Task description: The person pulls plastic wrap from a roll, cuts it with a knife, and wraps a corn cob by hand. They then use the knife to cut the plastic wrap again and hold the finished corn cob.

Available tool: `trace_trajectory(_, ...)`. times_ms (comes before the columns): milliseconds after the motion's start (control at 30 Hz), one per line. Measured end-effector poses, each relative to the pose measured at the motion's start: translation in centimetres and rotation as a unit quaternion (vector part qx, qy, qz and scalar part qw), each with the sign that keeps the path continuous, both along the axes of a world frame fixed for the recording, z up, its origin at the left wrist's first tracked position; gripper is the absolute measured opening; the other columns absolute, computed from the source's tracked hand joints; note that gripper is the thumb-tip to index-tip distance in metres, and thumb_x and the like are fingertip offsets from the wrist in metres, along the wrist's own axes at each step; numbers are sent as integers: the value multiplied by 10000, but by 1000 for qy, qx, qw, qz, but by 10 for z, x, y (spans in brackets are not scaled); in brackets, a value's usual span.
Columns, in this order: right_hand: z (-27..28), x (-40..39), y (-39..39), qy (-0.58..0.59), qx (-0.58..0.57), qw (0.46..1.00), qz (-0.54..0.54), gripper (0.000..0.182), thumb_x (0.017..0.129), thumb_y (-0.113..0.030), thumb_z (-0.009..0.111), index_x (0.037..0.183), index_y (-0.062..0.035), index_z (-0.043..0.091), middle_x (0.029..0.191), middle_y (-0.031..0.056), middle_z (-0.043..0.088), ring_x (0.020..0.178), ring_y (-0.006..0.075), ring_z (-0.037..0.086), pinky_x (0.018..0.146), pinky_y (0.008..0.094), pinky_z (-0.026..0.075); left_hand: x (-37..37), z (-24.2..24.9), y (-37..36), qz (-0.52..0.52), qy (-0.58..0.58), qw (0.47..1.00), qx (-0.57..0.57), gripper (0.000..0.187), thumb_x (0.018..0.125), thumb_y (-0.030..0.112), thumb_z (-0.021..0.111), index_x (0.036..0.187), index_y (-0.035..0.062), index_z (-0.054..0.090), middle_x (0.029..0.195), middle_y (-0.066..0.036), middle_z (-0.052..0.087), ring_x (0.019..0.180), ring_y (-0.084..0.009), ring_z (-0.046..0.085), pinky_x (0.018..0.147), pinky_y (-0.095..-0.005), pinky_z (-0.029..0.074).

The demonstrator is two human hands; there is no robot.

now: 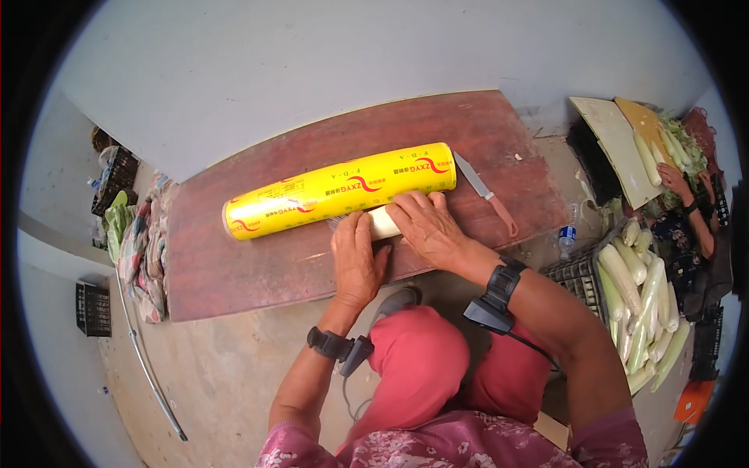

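Note:
A large yellow roll of cling film (335, 191) with red and green print lies across the red-brown table (234, 277). In front of it is a short, pale, stem-like vegetable (383, 224), partly covered by my fingers. My left hand (358, 261) presses on its left end, where a bit of clear film glints. My right hand (427, 228) is wrapped over its right end, fingertips close to the roll. Right of the roll rests a knife (485, 193) with a pinkish handle, its blade pointing away from me. The vegetable's underside is hidden.
On the right, a black crate (579, 282) holds several long pale-green vegetables (636, 288), with a water bottle (567, 240) beside it. Beyond, a co-worker's hand (674, 180) touches similar vegetables on a board. Bundled cloth (148, 249) and a metal pole (148, 366) are at left.

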State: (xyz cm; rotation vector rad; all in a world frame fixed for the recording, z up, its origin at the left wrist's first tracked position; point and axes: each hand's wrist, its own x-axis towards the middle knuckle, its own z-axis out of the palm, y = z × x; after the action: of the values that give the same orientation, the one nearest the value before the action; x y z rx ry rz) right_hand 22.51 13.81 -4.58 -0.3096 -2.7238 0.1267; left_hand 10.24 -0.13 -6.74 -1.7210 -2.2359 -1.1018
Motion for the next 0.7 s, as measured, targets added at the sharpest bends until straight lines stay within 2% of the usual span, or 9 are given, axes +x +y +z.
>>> trace_trajectory(133,-2,4,10,-5,24,999,-23,547,727,-110,703,1241,-82,520,1174,61,502,1123,251,470,894,435,330,-8,-4,8,7,21,1000,-16,671,710,93,788,1288,9,458,1279,-209,493,1191,-400,461,1021,-480,350)
trace_trajectory(333,6,1,10,-23,51,998,-36,449,766,-115,656,1196,-90,531,1118,61,509,1075,249,478,888,433,331,-11,-7,19,36,47,998,-16,634,710,131,796,1242,13,473,1201,-199,512,1120,-393,478,975,-479,357)
trace_trajectory(433,5,-4,14,-20,62,997,-37,418,787,-103,621,1194,-92,531,1098,56,513,1066,245,483,895,434,332,-12,-1,22,38,25,998,-31,632,696,172,812,1213,2,490,1143,-178,524,1082,-360,490,952,-474,353)
trace_trajectory(533,6,-5,18,15,87,996,-31,266,838,-114,566,1104,-106,562,1053,51,527,1038,227,503,886,448,348,-19,2,26,29,19,998,-45,644,672,216,835,1188,17,507,1116,-164,528,1070,-349,493,941,-469,355)
trace_trajectory(700,6,-7,16,-9,100,994,-39,291,823,-109,575,1114,-99,557,1057,58,526,1033,236,501,891,444,344,-25,-1,30,25,36,997,-62,651,656,252,846,1177,34,523,1110,-148,538,1070,-336,498,939,-461,358)
